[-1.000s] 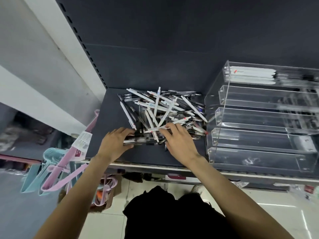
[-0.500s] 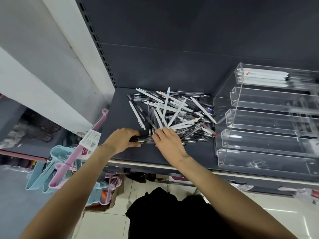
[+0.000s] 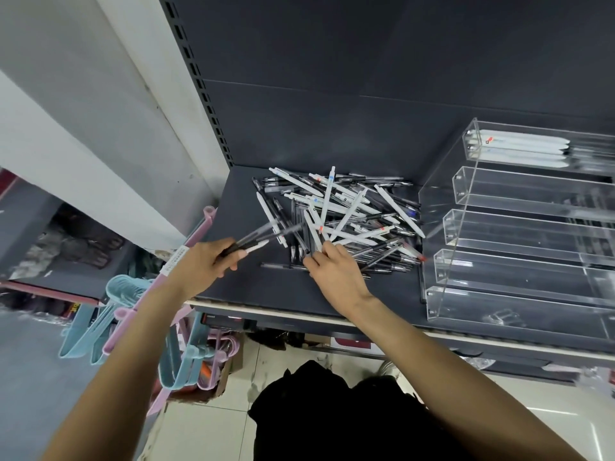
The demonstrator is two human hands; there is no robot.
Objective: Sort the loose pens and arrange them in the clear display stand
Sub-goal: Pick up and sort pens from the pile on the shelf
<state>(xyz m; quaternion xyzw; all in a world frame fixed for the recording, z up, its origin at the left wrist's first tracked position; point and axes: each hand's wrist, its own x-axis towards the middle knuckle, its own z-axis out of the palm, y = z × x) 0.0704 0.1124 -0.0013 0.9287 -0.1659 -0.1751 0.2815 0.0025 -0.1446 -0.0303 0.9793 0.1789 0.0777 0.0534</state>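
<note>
The left hand grasps a small bundle of pens, dark ones and a white one, lifted above the dark shelf. The right hand reaches into the near edge of the loose pen pile, its fingers bent among the pens; if it really grips one, I cannot tell. The clear display stand stands just beside the pile on the right, with white pens lying in its top tier

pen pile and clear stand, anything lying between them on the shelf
Almost nothing: in the head view the pen pile reaches the stand. Its rightmost pens, one red-tipped, end at the stand's left wall, with only slivers of dark shelf showing.
</note>
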